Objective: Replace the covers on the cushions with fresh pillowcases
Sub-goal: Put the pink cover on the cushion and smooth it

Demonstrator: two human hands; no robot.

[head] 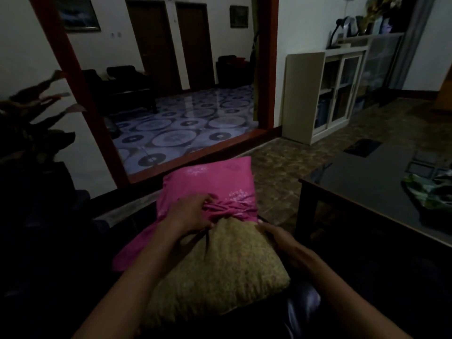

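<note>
Half of a mustard woven cushion (215,270) sits inside a bunched pink floral pillowcase (210,182); left hand (193,214) grips the pillowcase's gathered edge, right hand (281,243) clasps the cushion's side

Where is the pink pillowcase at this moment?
In the head view, centre: the pink pillowcase covers the far half of the cushion, bunched under the left hand.

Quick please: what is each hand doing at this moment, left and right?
Left hand: fingers grip the bunched pink pillowcase.
Right hand: rests on the tan cushion edge; grip cannot be told.
</note>
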